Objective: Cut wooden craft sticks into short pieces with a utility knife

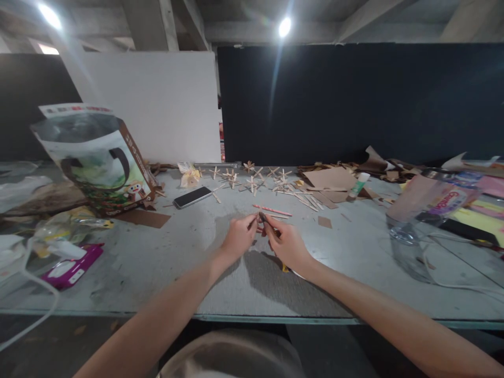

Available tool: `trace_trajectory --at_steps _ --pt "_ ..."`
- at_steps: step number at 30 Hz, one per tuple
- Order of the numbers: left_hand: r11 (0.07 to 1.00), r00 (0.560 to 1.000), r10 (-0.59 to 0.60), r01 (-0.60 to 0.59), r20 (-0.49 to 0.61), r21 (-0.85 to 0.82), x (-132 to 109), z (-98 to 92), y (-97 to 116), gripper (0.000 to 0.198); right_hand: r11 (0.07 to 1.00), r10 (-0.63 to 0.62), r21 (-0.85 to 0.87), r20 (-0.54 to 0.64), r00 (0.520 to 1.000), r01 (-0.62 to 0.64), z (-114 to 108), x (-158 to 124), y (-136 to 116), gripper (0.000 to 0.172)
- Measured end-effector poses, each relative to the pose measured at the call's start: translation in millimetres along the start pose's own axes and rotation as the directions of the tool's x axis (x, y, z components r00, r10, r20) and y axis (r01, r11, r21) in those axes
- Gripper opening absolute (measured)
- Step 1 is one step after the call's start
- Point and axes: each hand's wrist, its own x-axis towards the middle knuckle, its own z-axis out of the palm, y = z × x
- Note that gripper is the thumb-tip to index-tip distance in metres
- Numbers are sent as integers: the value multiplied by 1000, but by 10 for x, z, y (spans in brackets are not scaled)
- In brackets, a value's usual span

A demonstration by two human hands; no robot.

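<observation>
Nearest you, the grey desk (157, 262) runs its front edge under your forearms, and a small yellow thing (285, 268) shows just under your right wrist. Off to your left lies a purple packet (73, 270).

Ahead of these, your two grips nearly meet over the desk. Your right grip (286, 244) is pinched, thumb against finger, on a small dark piece (262, 216), which sits right at its fingertips. Your left grip (241, 234) is curled nearly closed just beside that piece; you cannot tell from here whether it has hold of it too.

Just beyond your fingertips lies a red-and-white striped stick (272, 210), with a brown square (325, 222) to its right. Farther off, you have a phone (192, 197) on the left, loose pale sticks (307, 199) and crossed-stick shapes (252, 184), then cardboard (331, 179) and a dark panel (354, 100) behind.
</observation>
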Motion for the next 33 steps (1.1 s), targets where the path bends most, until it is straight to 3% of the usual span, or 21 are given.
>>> trace_trajectory --at_steps 8,23,33 --pt "1000 1000 3 -3 -5 -13 4 12 1 29 1000 21 23 7 1000 -21 -17 -9 -29 29" --pt "1000 1000 -14 14 -8 -16 11 24 -30 23 983 -130 -135 -48 990 122 10 9 41 27" --pt "1000 999 -22 22 -39 -3 -5 40 -54 25 994 -107 -36 -3 994 107 41 6 31 23"
